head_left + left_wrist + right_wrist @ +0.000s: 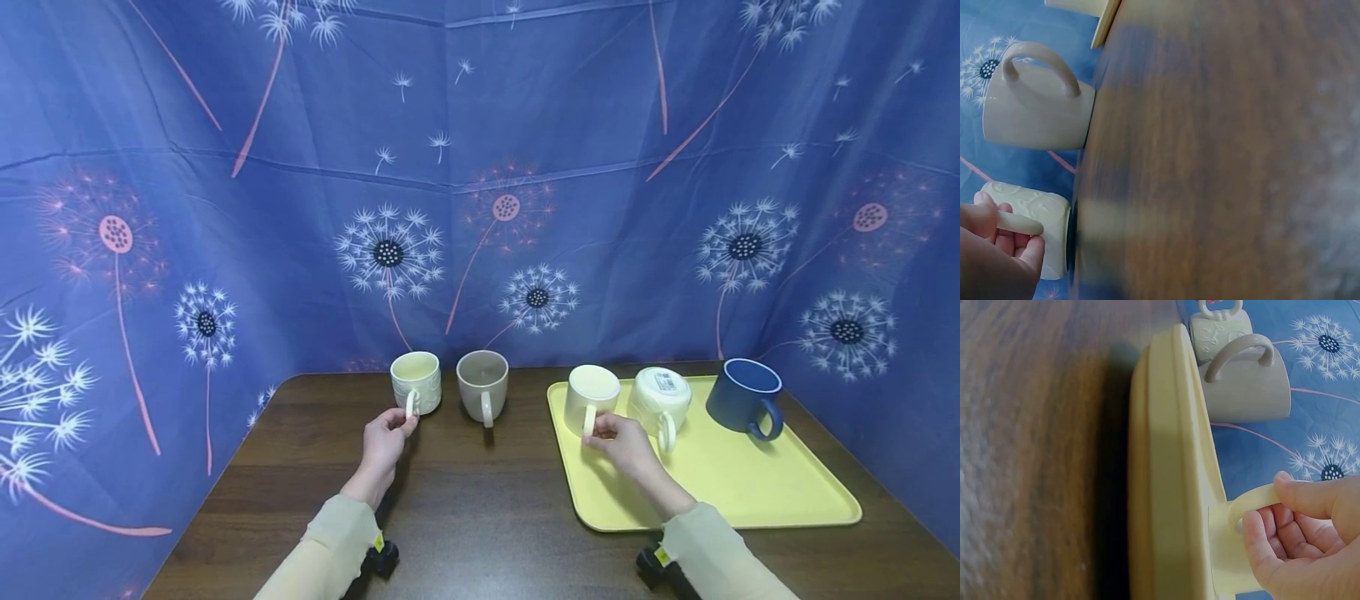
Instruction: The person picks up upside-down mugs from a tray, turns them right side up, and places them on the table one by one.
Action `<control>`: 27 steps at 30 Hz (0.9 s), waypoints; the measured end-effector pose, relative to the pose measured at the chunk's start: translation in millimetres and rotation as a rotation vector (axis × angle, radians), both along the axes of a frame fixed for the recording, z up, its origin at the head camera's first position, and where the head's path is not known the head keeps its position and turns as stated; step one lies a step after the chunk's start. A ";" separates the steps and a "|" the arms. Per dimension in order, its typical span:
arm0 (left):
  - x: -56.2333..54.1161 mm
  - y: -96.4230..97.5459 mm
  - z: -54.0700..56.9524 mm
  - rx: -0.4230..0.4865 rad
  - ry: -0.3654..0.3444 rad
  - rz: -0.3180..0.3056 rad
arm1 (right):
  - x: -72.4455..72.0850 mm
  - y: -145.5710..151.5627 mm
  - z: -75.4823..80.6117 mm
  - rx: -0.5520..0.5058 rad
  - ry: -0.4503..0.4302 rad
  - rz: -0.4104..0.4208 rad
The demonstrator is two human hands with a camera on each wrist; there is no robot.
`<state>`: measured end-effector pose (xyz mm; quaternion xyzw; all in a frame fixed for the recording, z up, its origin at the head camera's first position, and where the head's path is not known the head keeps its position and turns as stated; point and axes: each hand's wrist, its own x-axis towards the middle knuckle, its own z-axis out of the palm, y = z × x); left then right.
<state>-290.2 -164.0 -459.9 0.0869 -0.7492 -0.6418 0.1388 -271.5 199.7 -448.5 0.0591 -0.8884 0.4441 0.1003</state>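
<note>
Worktop lies under the left hand, yellow tray under the right hand. Just beyond each hand stands its mug: right fingers pinch the plain cream mug by the handle, left fingers the embossed mug likewise.

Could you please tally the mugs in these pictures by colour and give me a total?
Off-white mugs: 3
Grey mug: 1
Blue mug: 1
Total: 5
</note>
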 end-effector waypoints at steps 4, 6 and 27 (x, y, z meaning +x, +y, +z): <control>3.5 1.7 0.0 -0.020 -0.019 -0.011 | -0.5 3.3 -1.6 -0.004 0.003 -0.006; 4.2 2.2 0.1 -0.031 -0.025 -0.015 | -0.3 4.9 -1.1 -0.008 0.006 -0.012; 11.9 3.1 1.2 -0.097 -0.074 -0.042 | 8.8 13.0 15.2 -0.060 0.062 0.014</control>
